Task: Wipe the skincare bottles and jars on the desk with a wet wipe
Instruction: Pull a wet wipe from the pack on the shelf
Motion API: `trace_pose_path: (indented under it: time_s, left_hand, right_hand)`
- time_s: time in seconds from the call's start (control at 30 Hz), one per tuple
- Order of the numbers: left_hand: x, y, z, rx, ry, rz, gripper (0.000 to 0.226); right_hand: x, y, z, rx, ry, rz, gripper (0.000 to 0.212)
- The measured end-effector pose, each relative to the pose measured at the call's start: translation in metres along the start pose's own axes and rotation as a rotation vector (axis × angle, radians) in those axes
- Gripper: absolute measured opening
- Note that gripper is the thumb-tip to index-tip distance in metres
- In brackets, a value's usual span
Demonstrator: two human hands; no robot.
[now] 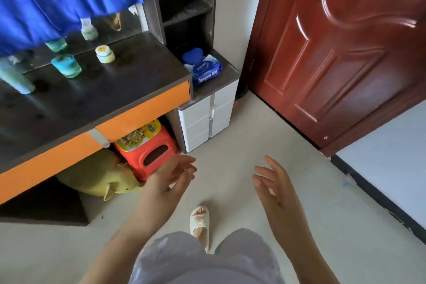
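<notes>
1. The dark wooden desk with orange drawer fronts [96,90] stood to the person's left, and on it, well apart from both hands, were the things to be wiped: a tall pale green bottle [16,78], a squat turquoise glass jar [66,65] and a small cream-lidded jar [105,53].
2. The blue plastic pack of wet wipes [204,67] lay on the low white drawer unit [207,120] beside the desk.
3. The left hand [170,175] and right hand [274,187] hung out front, fingers relaxed and spread, holding nothing.
4. I judged the first step was fetching a wipe: best to steady the pack with one hand and pull a single sheet out with the other.
</notes>
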State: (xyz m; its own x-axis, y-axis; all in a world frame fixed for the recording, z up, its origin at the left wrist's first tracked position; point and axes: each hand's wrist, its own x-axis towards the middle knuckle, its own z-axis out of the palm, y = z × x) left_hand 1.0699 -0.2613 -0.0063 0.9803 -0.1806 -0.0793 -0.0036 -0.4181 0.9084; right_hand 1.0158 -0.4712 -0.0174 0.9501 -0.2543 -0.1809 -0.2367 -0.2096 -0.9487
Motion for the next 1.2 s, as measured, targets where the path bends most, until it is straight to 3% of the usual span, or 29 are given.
trace_pose_path:
  time_s: [0.3,0.57,0.8,1.0,1.2]
  left_hand:
    - [0.212,0.039,0.031,-0.008,-0.029,-0.051,0.021]
    - [0.354,0.057,0.078,-0.096,0.268,-0.195,0.022]
    - [0.427,0.042,0.073,-0.125,0.491,-0.375,0.026]
    - [0.518,-0.021,0.066,-0.113,0.354,-0.553,0.020]
    - [0.611,-0.101,0.091,0.131,0.261,-0.722,0.024]
  right_hand:
    - [0.212,-0.034,-0.039,0.005,-0.010,-0.008,0.040]
    - [0.429,-0.065,-0.074,-0.089,-0.267,-0.092,0.039]
    - [0.555,-0.072,-0.032,-0.171,-0.520,-0.082,0.044]
    - [0.647,-0.043,0.045,-0.342,-0.595,-0.036,0.044]
    - [0.709,0.009,0.111,-0.664,-0.707,-0.107,0.043]
